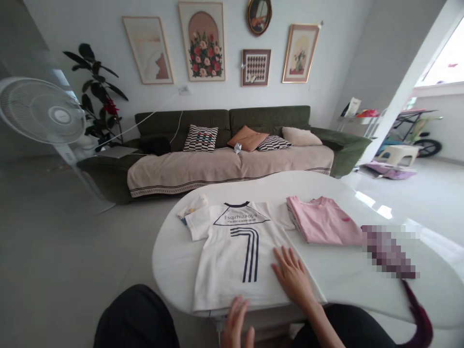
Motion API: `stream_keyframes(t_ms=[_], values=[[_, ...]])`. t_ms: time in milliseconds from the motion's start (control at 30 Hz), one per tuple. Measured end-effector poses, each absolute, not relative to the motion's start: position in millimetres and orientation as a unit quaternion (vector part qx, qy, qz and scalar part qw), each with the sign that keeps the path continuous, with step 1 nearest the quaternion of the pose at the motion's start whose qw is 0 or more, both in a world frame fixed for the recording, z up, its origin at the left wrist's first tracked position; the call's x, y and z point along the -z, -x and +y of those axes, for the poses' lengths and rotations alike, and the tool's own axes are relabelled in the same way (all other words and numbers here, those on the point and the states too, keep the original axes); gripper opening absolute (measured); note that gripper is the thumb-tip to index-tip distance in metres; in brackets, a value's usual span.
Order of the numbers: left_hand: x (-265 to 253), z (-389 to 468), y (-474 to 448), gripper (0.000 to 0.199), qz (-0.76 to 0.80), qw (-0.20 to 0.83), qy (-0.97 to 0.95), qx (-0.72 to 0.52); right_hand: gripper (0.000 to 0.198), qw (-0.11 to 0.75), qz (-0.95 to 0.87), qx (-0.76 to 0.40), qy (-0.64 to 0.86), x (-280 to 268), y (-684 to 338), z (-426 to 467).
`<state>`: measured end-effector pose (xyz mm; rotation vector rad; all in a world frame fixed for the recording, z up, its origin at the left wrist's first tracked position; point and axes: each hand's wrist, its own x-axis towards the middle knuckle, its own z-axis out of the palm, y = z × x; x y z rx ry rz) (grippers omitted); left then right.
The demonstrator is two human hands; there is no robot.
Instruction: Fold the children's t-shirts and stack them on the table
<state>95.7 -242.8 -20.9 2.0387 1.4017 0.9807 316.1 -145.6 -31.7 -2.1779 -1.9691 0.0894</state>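
Note:
A white T-shirt (221,270) with a dark collar, lettering and a striped number 7 lies spread flat on the white table (174,285). Flat on the lower right side of the shirt rests my right hand (292,275), its fingers stretched out. My left hand (236,324) is at the bottom hem, fingers apart and nothing visible in them; whether it touches the cloth I cannot tell. A folded pink shirt (326,220) lies to the right of the white one. Partly under the left sleeve is another light garment (195,205) with a coloured print.
A pixelated purplish shape (387,251) is at the table's right, with a dark red curved thing (420,309) near the edge. Behind the table stands a green sofa (268,118) with cushions. A white fan (43,113) stands at the left, a stool (398,153) far right.

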Motion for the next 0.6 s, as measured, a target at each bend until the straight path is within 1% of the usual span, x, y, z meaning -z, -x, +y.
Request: stream_keyframes(t_ms=[67,100,233,300,400,500,600], values=[[17,-212,-95,0.041,0.548,0.163,-0.733,-0.369,0.054,0.099,-0.661,-0.020,0.743,30,-312,-150],[14,-197,-92,0.042,0.565,0.130,-0.733,-0.356,0.054,0.099,-0.659,-0.017,0.746,29,-310,-153],[-1,-153,-70,0.037,0.641,0.048,-0.732,-0.226,0.055,0.095,-0.654,-0.019,0.750,31,-308,-167],[-6,-139,-61,0.037,0.677,0.015,-0.713,-0.182,0.055,0.089,-0.660,-0.026,0.746,33,-310,-172],[-8,-121,-62,0.039,0.689,-0.016,-0.707,-0.160,0.049,0.088,-0.672,-0.037,0.734,27,-315,-164],[-6,-105,-77,0.041,0.679,-0.025,-0.719,-0.146,0.042,0.109,-0.680,-0.043,0.723,11,-320,-130],[3,-95,-87,0.043,0.683,-0.009,-0.722,-0.115,0.043,0.132,-0.695,-0.043,0.705,1,-326,-83]])
